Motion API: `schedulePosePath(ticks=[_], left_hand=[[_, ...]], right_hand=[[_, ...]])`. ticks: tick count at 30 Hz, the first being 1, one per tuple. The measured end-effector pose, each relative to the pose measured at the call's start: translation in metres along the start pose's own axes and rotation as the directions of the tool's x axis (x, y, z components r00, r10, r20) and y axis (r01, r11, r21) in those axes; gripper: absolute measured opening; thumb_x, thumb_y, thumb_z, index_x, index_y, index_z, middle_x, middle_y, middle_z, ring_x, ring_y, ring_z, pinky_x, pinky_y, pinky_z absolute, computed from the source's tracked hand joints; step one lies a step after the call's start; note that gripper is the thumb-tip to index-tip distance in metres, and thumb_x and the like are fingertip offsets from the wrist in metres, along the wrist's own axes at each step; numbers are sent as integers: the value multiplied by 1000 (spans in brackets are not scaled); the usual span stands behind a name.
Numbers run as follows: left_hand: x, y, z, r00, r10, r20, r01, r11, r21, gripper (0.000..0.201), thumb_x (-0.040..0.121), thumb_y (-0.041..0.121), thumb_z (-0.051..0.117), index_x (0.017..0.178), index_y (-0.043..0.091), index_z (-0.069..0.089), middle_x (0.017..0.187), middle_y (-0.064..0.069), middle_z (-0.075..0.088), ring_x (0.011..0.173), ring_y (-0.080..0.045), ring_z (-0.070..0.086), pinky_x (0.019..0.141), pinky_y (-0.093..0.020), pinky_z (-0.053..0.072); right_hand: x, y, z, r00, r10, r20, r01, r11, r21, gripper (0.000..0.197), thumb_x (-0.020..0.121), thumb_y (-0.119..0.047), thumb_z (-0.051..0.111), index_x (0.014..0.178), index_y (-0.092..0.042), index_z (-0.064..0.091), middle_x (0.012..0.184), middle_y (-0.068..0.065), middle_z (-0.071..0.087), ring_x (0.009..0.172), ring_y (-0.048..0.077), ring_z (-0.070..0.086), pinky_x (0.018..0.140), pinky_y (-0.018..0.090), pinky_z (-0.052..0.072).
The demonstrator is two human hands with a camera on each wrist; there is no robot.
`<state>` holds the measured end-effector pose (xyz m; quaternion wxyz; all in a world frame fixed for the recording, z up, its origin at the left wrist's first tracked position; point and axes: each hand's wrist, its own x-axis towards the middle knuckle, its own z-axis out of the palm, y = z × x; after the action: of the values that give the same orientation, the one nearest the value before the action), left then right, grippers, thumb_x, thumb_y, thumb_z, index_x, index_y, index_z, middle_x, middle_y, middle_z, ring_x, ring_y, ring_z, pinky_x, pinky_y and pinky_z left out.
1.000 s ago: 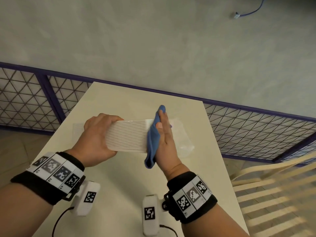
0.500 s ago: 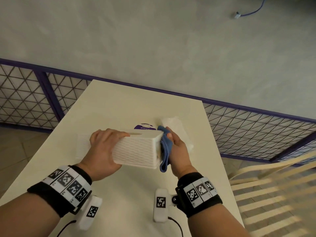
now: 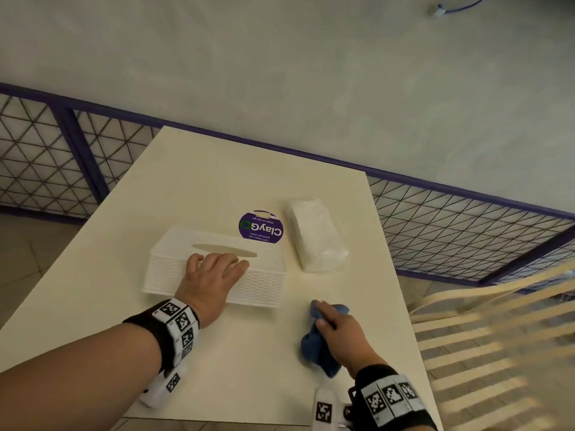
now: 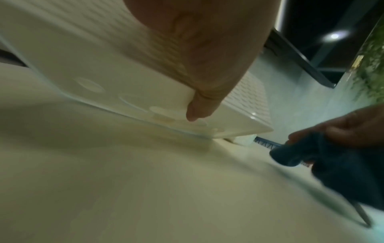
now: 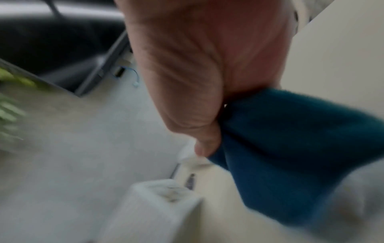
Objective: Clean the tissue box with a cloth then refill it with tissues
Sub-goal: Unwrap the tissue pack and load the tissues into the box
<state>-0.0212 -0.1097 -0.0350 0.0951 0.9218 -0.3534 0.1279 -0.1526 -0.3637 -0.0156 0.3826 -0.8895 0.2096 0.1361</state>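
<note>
Resting at the centre of the head view, the white ribbed tissue box [image 3: 217,262] sits on the cream table [image 3: 217,188] with its slot facing up. The left hand [image 3: 211,275] lies over its near edge, fingers curved across the top and thumb [image 4: 197,106] against the near side. Lower right, the right hand [image 3: 339,334] clutches a bunched blue cloth [image 3: 317,346], fingers curled around it, just above the tabletop. Beyond the box, right of centre, lie a wrapped tissue pack [image 3: 314,234] and a round purple ClayGo label [image 3: 261,227].
</note>
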Motion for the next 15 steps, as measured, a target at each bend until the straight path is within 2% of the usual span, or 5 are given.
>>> schedulePosePath(ticks=[2, 4, 9, 13, 15], left_hand=[[0, 2, 4, 1000, 6, 10, -6, 1000, 11, 98, 26, 15, 85, 115, 26, 47, 113, 1, 42, 98, -20, 42, 83, -38, 26], [-2, 3, 8, 1000, 4, 16, -5, 1000, 19, 96, 29, 11, 82, 117, 27, 46, 116, -1, 42, 101, -21, 42, 84, -40, 26], [-13, 4, 20, 999, 21, 49, -23, 998, 57, 82, 43, 6, 72, 118, 27, 47, 119, -4, 47, 104, -22, 43, 82, -40, 26], [-16, 3, 20, 997, -4, 75, 2, 1000, 26, 57, 63, 11, 31, 115, 27, 47, 110, -6, 65, 103, -21, 43, 78, -47, 43], [-15, 3, 17, 992, 4, 122, -9, 999, 40, 58, 61, 10, 49, 117, 27, 47, 110, -5, 67, 105, -20, 42, 72, -47, 51]], right_hand=[[2, 13, 5, 992, 84, 95, -53, 953, -297, 54, 97, -28, 46, 145, -43, 26, 161, -6, 8, 147, 33, 9, 113, 43, 24], [3, 16, 9, 985, 168, 39, -126, 855, -503, 58, 98, -33, 42, 145, -49, 13, 161, -10, -10, 148, 34, -6, 111, 53, 25], [7, 17, 23, 989, 137, 54, -96, 878, -470, 66, 95, -16, 45, 151, -33, 13, 162, -2, -5, 149, 26, -5, 119, 43, 18], [11, 22, 33, 987, 123, 106, -69, 910, -409, 72, 92, -10, 45, 152, -29, 9, 162, 0, -1, 148, 29, 3, 118, 39, 23], [16, 21, 30, 987, 122, 102, -67, 903, -423, 74, 92, -11, 46, 152, -29, 7, 162, 0, -2, 148, 28, 3, 118, 38, 22]])
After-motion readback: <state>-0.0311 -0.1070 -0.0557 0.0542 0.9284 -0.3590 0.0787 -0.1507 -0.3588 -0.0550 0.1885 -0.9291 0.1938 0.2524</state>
